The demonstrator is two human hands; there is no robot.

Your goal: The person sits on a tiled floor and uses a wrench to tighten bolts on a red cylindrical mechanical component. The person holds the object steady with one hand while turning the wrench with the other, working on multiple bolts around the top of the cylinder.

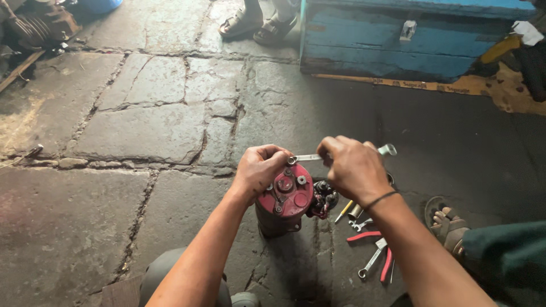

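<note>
The left hand (259, 170) grips the red-capped motor (284, 202) standing on the stone floor (142, 131). Above the motor's cap, the right hand (352, 167) is clenched around a wrench (310, 157). Pliers (375, 250) lie right of the motor.

The motor (282, 200) stands on the floor (142, 131), with the wrench (318, 157) lying across its top. Just right of the motor lie pliers (375, 247) and a spanner (371, 261). Well behind the motor stands a box (398, 45), a person's feet (259, 25) left of it.
</note>
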